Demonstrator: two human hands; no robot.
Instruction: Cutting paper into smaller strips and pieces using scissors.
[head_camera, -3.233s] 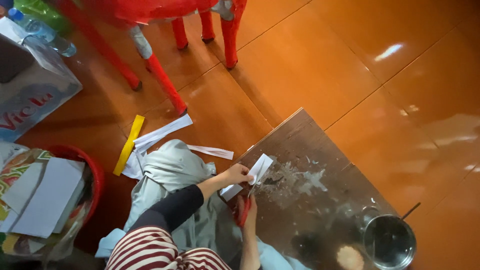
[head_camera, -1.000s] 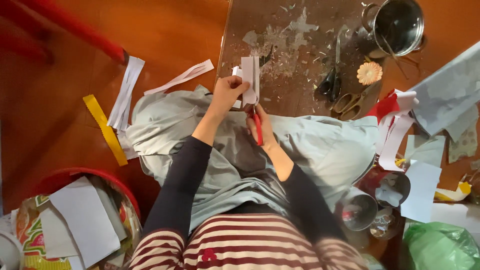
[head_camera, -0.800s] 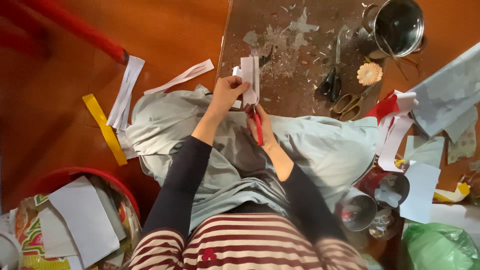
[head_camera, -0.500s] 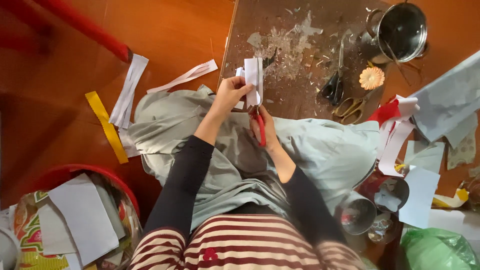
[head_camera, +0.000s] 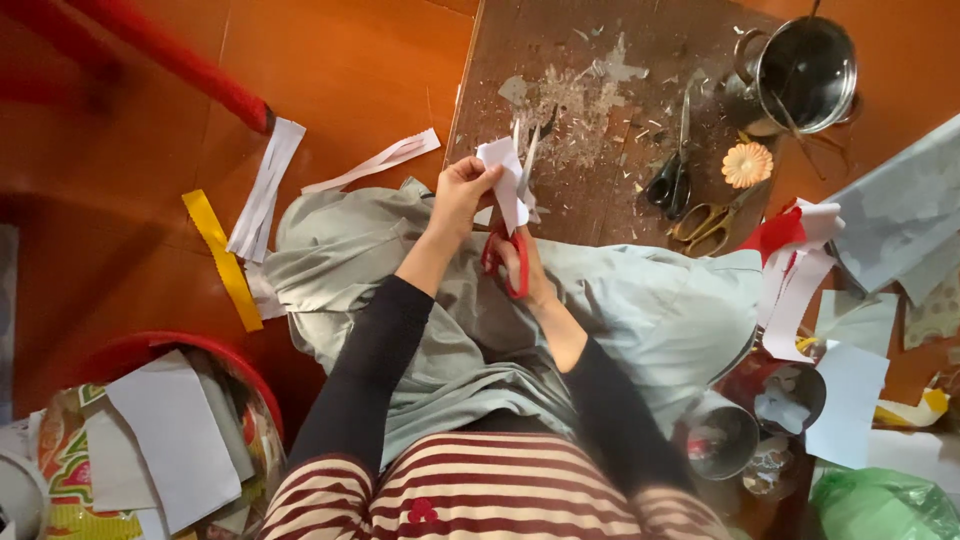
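Matt white paper (head_camera: 505, 185), glossy steel pot (head_camera: 805, 70)

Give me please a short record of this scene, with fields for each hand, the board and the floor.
left hand: holds a folded white paper
right hand: grips red-handled scissors, blades at the paper
board: dark wood with paper scraps; black scissors, yellow-handled scissors, orange paper flower, metal pot
floor: white paper strips, yellow strip
lap: grey cloth

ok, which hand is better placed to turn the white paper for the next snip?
Left. The left hand already pinches the white paper; the right hand is occupied with the red-handled scissors.
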